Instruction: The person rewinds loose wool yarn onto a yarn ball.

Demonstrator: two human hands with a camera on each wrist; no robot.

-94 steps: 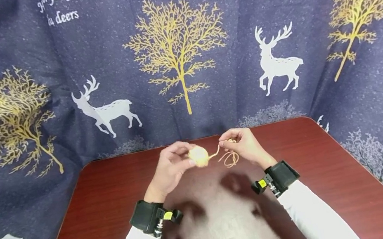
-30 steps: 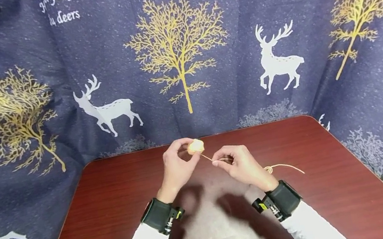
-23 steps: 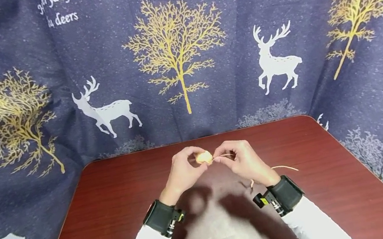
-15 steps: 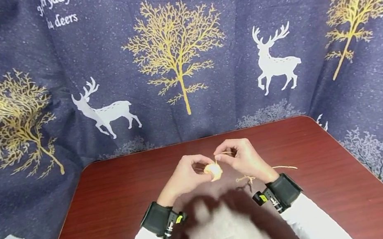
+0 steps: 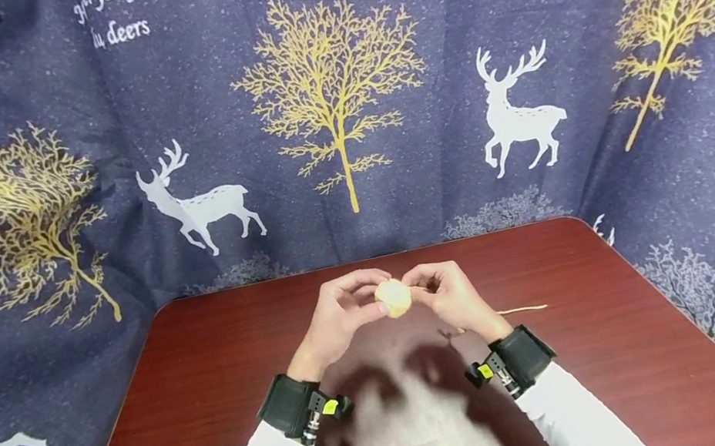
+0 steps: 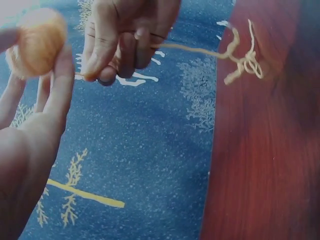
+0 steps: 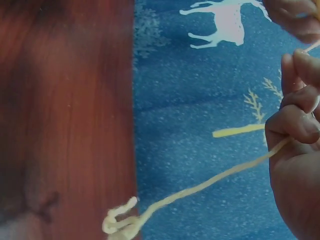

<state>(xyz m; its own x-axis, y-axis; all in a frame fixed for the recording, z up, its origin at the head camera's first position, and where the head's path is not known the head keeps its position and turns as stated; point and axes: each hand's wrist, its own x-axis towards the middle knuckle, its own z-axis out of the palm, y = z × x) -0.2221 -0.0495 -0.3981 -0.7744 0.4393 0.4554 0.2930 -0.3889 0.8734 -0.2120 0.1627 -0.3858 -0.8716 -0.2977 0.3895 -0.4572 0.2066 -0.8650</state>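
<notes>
A small, pale yellow ball of yarn (image 5: 393, 297) is held up over the table between the thumb and fingers of my left hand (image 5: 337, 316). In the left wrist view the yarn ball (image 6: 41, 44) looks orange-yellow and its windings show. Close on its right, my right hand (image 5: 450, 298) pinches the strand that leads off the ball between thumb and forefinger. The strand passes through the curled fingers of the right hand (image 7: 297, 115). Its loose tail (image 6: 245, 62) comes out behind them and ends in a tangled, looped bit.
The reddish-brown table (image 5: 212, 371) has a pale, glossy patch (image 5: 405, 434) at the front middle. A blue curtain (image 5: 366, 11) with printed deer and trees stands behind it and along the sides. Each wrist wears a black camera band (image 5: 522, 357).
The hands have drawn together, and the ball has risen and turned since half a second ago. Earlier, loose loops hung at the right hand; now the tail trails behind it.
</notes>
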